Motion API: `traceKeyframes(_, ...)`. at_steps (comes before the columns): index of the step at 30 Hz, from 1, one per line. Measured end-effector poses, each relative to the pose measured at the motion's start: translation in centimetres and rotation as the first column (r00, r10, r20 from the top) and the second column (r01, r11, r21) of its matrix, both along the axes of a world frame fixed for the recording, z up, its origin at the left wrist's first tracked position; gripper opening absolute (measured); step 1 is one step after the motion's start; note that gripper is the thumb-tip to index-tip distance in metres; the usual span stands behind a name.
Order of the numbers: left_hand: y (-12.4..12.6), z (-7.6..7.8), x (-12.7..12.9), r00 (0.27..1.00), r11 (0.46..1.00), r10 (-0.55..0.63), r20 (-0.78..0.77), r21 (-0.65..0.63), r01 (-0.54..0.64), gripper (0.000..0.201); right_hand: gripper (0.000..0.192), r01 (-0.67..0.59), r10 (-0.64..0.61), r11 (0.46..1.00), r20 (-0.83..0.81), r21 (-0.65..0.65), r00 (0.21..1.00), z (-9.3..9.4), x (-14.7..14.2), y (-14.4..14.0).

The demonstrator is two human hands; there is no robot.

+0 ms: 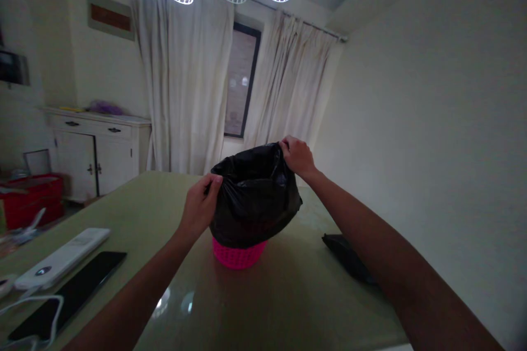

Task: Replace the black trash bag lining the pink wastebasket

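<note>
A small pink basket (239,255) stands in the middle of the glossy table (288,296). A black plastic bag (253,202) is draped over it, mouth up and partly spread. My left hand (200,205) pinches the bag's near left rim. My right hand (297,156) grips the far right rim, holding it raised. Only the basket's lower band shows below the bag.
A white remote (61,257) and a dark phone (68,293) with a white cable lie at the table's left edge. A folded black bag (348,257) lies to the right, under my right forearm. A white cabinet (96,150), red crates and curtains stand behind.
</note>
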State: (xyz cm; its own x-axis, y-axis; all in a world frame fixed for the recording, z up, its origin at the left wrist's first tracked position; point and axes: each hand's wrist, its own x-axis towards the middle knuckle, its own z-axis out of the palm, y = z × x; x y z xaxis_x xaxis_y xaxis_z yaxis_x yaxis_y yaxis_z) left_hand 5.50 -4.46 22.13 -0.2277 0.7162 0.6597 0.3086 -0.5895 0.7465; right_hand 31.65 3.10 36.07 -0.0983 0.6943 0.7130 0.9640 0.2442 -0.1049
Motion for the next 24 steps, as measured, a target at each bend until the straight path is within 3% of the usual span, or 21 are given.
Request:
traceKeyframes(8, 2.0, 4.9, 1.4, 0.995, 0.998, -0.058, 0.079, 0.039, 0.055, 0.044, 0.031, 0.001, 0.013, 0.996, -0.151, 0.091, 0.988, 5.2, -2.6, 2.2)
traceKeyframes(10, 2.2, 5.8, 1.3, 0.976, 0.976, -0.216, 0.008, 0.04, 0.215, 0.046, 0.031, -0.033, 0.064, 0.99, -0.23, 0.137, 0.971, 5.9, -3.2, 3.0)
traceKeyframes(12, 2.1, 6.4, 1.2, 0.914, 0.921, -0.386, -0.127, 0.01, 0.39, 0.051, 0.029, -0.076, 0.107, 0.989, -0.268, 0.124, 0.957, 6.4, -3.8, 3.6)
traceKeyframes(15, 1.7, 6.7, 1.0, 0.839, 0.894, -0.442, -0.317, -0.077, 0.442, 0.056, 0.028, -0.141, 0.183, 0.978, -0.308, 0.151, 0.934, 7.2, -5.2, 4.1)
traceKeyframes(17, 1.7, 6.8, 0.6, 0.828, 0.929, -0.36, -0.43, -0.082, 0.361, 0.05, 0.028, -0.207, 0.282, 0.948, -0.342, 0.24, 0.896, 7.9, -6.4, 4.4)
traceKeyframes(20, 2.3, 7.4, -1.1, 0.808, 0.993, -0.037, -0.588, 0.067, 0.094, 0.038, 0.029, -0.367, 0.477, 0.868, -0.353, 0.335, 0.805, 9.1, -8.2, 5.1)
traceKeyframes(22, 2.8, 8.2, -3.2, 0.774, 0.97, 0.235, -0.588, 0.193, -0.148, 0.029, 0.032, -0.483, 0.591, 0.804, -0.38, 0.347, 0.712, 9.9, -9.0, 5.6)
traceKeyframes(24, 3.3, 8.9, -6.0, 0.755, 0.879, 0.476, -0.452, 0.219, -0.423, 0.028, 0.032, -0.594, 0.654, 0.752, -0.436, 0.285, 0.618, 10.5, -8.8, 5.9)
